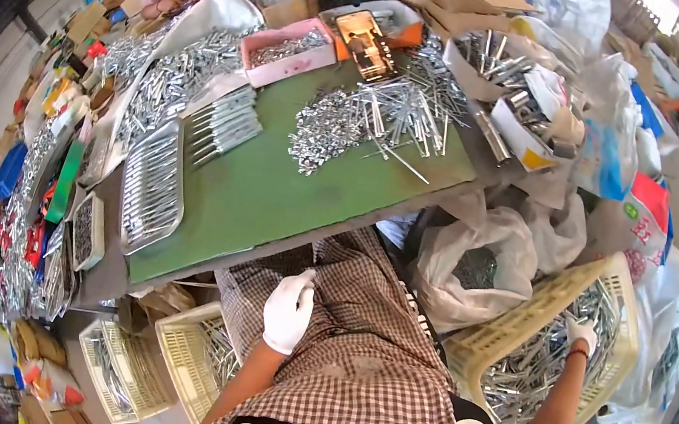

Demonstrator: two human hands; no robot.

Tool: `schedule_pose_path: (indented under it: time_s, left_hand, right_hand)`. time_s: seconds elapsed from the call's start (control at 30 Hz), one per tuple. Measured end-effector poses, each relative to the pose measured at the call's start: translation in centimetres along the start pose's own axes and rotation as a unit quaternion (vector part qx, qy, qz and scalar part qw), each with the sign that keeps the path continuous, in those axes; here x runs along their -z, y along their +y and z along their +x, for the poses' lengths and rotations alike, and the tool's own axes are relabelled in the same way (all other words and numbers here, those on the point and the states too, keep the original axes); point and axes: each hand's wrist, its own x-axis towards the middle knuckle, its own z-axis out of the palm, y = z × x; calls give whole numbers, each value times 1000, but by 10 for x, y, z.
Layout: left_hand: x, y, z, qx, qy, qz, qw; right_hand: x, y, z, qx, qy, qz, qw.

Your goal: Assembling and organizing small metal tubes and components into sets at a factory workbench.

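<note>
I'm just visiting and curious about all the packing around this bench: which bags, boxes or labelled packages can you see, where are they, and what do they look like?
Pink box: far side of the green table, rectangular, holding metal parts.
White carton: table's right end, open, yellow and blue print.
Clear plastic bag: floor, right of the table, dark small parts inside.
White sack: far right, red and blue print.
Cream crate: by the right hand, full of metal rods.

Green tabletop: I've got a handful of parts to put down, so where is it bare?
The green tabletop is bare along its near edge, between the long metal tray at left and the heap of small shiny metal pieces. The far side is crowded: pink plastic tray, loose silver rods, cardboard boxes.
</note>
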Motion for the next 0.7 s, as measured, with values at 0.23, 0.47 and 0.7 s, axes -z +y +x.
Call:
schedule_pose_path:
  time_s: [0.23, 0.47, 0.7]
  left_hand:
    - [5, -1, 14, 1, -8, -2, 1000]
    - [-16, 10, 25, -54, -17, -68, 996]
    - [-10, 8, 16, -55, -13, -71, 996]
  right_hand:
    - [22, -9, -57, 133, 9, -39, 990]
    - [7, -30, -186, 311, -91, 12, 946]
    - [15, -48, -215, 365, -20, -73, 928]
